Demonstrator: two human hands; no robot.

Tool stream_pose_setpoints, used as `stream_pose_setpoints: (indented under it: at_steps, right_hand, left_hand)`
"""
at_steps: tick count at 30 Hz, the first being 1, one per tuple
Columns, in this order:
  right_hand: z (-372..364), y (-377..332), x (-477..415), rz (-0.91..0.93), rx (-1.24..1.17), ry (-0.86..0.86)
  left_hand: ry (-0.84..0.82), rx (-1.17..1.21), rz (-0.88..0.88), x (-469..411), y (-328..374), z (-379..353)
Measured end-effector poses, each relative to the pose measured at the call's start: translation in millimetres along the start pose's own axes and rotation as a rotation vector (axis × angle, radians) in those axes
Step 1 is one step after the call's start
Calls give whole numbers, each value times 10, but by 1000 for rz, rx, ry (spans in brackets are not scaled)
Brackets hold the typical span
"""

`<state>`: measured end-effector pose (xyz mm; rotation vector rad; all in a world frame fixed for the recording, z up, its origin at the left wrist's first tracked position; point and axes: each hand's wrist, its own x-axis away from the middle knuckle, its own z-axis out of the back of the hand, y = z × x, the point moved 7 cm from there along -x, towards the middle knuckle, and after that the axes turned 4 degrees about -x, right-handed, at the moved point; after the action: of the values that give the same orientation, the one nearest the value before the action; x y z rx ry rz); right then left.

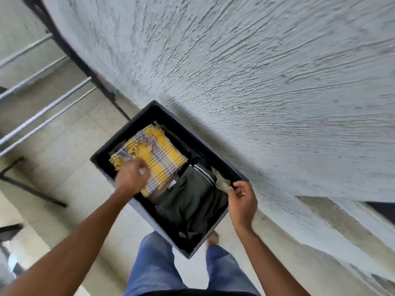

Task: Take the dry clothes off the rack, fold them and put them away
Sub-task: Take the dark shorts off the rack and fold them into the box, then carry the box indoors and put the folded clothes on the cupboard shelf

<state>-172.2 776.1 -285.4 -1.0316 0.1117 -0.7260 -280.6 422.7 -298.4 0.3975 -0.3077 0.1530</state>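
Head view: left hand grips the yellow checked towel, right hand pinches the storage box corner rim; tugging may unfold it.

One wide-angle camera worn on the head looks steeply down from close above a storage box at frame centre. The view is rolled: a textured wall fills 12 to 3 o'clock, the drying rack lies at 10 o'clock, and the wearer's jeans at 6 o'clock.
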Motion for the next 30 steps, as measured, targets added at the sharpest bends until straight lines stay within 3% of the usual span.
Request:
stream_pose_setpoints:
  at_steps: [2,4,8,11,16,23,30]
  right_hand:
    - [137,234,70,-239,-52,106]
    - [135,482,164,-425,4,132]
    - [-206,763,492,-559,232,34]
    - [-382,802,746,-682,224,137]
    - [-478,742,1034,-688,287,251]
    - [-474,791,1069,-634,287,209]
    - [-56,1020,1231,-558,120,285]
  left_hand:
    - [254,-161,-115,-384,-105,365]
    - [328,-269,-170,-774,-166,607]
    - [141,-320,-167,-1405,-231,720]
    - [-83,-360,-100,-1593,-412,512]
    - [-135,-274,-13,-1652,-698,337]
    - [-98,-358,-191,-1687,-538,374]
    - [-131,-202,-284,-1329,-314,302]
